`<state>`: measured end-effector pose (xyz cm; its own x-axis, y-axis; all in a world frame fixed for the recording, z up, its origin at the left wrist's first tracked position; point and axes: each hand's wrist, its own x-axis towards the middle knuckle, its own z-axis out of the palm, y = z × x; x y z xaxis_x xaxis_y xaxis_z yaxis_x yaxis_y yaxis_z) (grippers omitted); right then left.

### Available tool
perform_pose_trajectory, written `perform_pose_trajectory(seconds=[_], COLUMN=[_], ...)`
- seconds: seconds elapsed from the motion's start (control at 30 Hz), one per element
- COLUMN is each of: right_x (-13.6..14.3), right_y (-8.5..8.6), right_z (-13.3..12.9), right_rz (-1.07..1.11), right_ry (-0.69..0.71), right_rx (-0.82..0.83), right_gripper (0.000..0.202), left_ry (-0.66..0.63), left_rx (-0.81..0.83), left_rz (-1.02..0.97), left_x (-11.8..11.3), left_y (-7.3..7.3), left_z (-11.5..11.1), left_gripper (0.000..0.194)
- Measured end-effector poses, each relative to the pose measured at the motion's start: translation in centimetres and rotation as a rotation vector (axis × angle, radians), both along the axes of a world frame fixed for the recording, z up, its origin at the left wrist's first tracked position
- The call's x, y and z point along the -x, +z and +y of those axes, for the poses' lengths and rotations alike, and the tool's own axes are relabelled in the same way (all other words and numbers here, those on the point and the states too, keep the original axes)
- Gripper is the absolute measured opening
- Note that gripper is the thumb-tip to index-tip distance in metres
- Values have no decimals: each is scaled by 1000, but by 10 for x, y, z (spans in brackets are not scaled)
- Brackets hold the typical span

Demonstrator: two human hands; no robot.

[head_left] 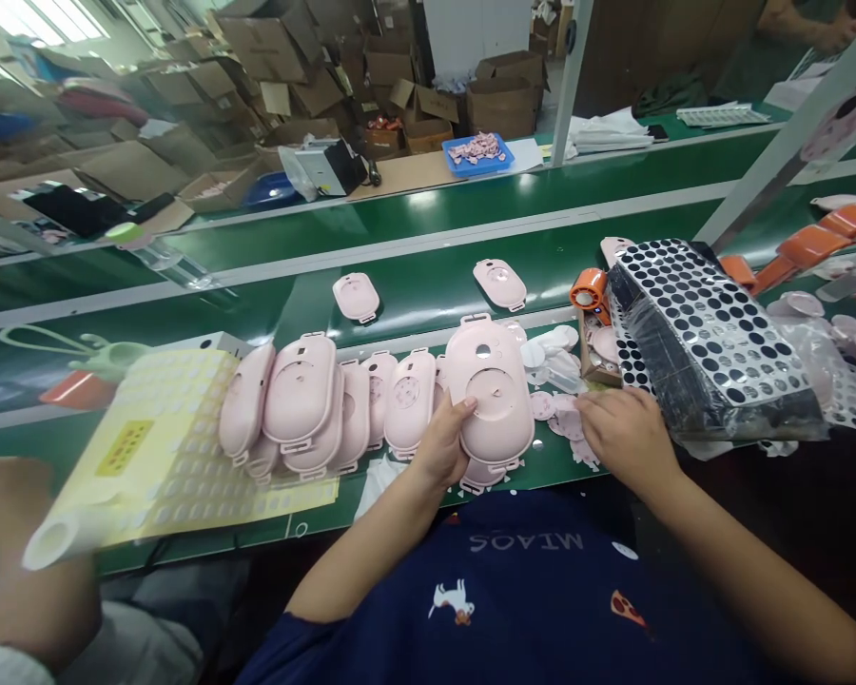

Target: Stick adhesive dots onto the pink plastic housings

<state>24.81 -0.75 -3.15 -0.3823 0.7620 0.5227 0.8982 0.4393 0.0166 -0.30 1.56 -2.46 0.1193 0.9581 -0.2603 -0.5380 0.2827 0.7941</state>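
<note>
My left hand (443, 440) grips the lower left edge of a pink plastic shell (500, 409), thumb on its face near a round recess. My right hand (624, 430) is closed in a pinch at the right, beside patterned pink pieces (569, 424) on the green bench; a small pale piece shows at its fingertips. Left of the held shell, several pink shells (301, 388) stand and lean in a row. Two more pink shells, one at the left (356, 297) and one at the right (500, 284), lie farther back on the green surface.
Yellow sticker sheets (149, 438) lie at left, beside another person's arm (39, 580). At right are black-dotted sheets (720, 319), an orange fan (589, 288) and clear plastic pieces (560, 357). A blue tray (477, 166) sits behind.
</note>
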Motion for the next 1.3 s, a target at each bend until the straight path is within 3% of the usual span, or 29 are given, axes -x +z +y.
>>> perform_pose_trajectory(seconds=[0.13,0.23,0.37,0.43,0.57,0.8,1.07,1.3], right_x=[34,59,64,60,56,60,57,61], right_y=[45,57,56,55,53,41,49,45], right_z=[-9,-14,-8,-2,6,-2,-7,-11], right_rz=[181,186,227,198,208,400,274,348], right_ry=[22,146,343,360,281,213,188,82], right_rx=[-98,-9,136,140,83,88,-32,59], right_gripper=[16,21,27,27,20,21,15,13], left_ry=[-21,-85,-129,-166,-235,-191,-218,-185], left_rx=[-3,-28,-61,-87,-116,-121,-143,-170], left_rz=[43,10,-104,-79,30,114,153,226], left_x=[-13,-22,-22,-18,-10,-5,-7,-9], left_y=[1,-1,-2,-2,1,4,7,9], left_z=[-4,-9,-12,-13,-16,-15,-17,-14], left_gripper=[83,75,74,74,78,80,77,75])
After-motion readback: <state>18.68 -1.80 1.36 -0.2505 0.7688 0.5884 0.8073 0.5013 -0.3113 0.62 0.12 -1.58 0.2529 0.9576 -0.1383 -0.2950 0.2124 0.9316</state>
